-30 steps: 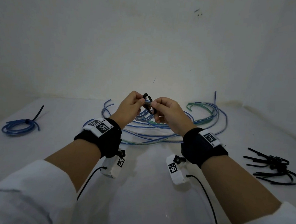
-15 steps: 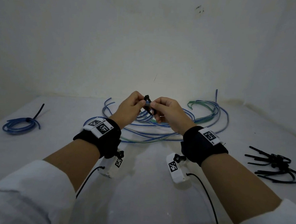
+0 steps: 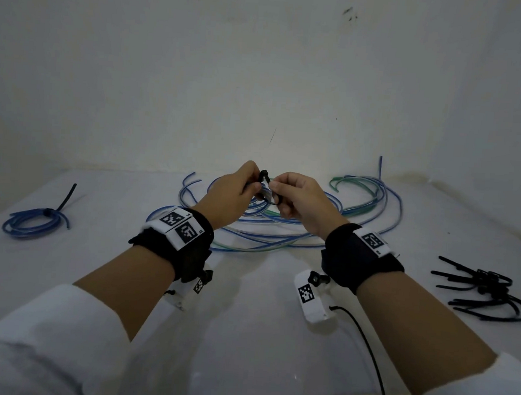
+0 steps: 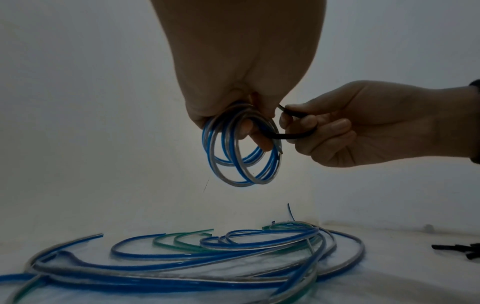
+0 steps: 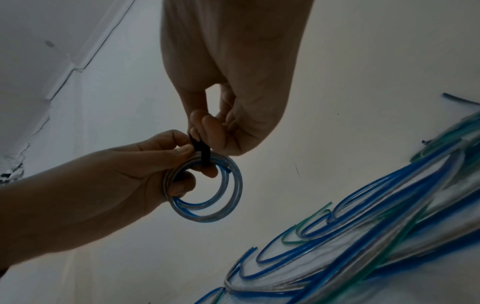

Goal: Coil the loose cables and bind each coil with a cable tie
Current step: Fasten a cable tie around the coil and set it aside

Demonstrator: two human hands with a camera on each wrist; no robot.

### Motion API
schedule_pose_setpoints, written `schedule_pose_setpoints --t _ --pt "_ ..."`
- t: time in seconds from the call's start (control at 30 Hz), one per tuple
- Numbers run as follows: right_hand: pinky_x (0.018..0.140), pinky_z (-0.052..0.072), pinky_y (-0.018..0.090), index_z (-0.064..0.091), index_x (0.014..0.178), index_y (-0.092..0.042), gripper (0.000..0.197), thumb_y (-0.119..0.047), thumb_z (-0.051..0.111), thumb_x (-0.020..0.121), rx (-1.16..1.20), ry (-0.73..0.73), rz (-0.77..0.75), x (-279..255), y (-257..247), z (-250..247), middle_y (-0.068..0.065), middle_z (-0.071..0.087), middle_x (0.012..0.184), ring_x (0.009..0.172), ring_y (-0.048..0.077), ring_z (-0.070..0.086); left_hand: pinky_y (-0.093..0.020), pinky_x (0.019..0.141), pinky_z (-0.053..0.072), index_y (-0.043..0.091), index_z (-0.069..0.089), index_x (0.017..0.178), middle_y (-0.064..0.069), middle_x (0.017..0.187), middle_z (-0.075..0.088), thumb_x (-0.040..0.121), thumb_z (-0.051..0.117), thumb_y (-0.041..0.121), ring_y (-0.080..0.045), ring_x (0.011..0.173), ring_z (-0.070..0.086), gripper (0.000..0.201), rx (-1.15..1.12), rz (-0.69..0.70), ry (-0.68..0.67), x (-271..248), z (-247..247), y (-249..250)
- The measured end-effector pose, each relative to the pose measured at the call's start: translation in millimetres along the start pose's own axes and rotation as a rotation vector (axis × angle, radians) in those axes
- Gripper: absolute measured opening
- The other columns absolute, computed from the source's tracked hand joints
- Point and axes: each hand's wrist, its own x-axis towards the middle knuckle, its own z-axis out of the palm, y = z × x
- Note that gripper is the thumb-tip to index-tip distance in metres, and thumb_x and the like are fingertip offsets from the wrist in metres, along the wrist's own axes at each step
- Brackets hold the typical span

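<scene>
A small coil of blue cable (image 4: 233,170) hangs in the air from my left hand (image 3: 252,186), whose fingers curl through and round it; it also shows in the right wrist view as the coil (image 5: 228,197). A black cable tie (image 4: 293,135) loops round the coil's top strands. My right hand (image 3: 274,186) pinches the tie (image 5: 205,154) between thumb and forefinger, right beside the left fingers. In the head view the tie's head (image 3: 265,173) sticks up between both hands.
Loose blue and green cables (image 3: 297,227) sprawl on the white table (image 3: 258,336) under and behind the hands. A bound blue coil (image 3: 35,223) lies far left. Several spare black ties (image 3: 487,287) lie at the right. A wall stands close behind.
Both hands stay together above the loose cables. The tie's two ends, apart a second ago, now sit close together as one loop at the right fingers.
</scene>
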Motion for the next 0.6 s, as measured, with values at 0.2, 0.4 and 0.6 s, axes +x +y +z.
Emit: schedule_pose_setpoints --t 0.2,0.4,0.6 --pt "0.041 0.034 0.018 0.057 0.077 -0.008 0.016 -0.010 0.054 0.092 0.027 0.065 0.008 -0.3 0.9 1.5 0.010 0.054 0.065 0.038 0.010 0.037 -0.031 0.055 0.031 0.014 0.039 0.089 -0.002 0.063 0.050 0.096 0.042 0.015 -0.016 0.054 0.038 0.008 0.055 0.010 -0.033 -0.5 5.5 -1.1" --pt "0.042 0.041 0.019 0.057 0.102 -0.008 0.013 -0.014 0.058 0.091 0.034 0.065 0.034 2.8 1.7 -4.1 0.006 0.057 0.065 0.039 0.010 0.046 -0.024 0.057 0.029 0.016 0.041 0.089 0.015 0.066 0.047 0.096 0.042 0.014 0.004 0.058 0.047 0.008 0.132 0.056 -0.104 -5.4 5.4 -0.2" --pt "0.040 0.034 0.018 0.056 0.080 -0.014 0.012 -0.006 0.060 0.088 0.060 0.028 0.074 5.3 -4.0 -5.1 0.000 0.055 0.068 0.042 0.009 0.043 -0.037 0.068 0.038 0.013 0.047 0.097 0.001 0.081 0.056 0.094 0.040 0.021 -0.020 0.070 0.049 0.012 0.066 0.043 -0.121 -5.5 6.3 -4.1"
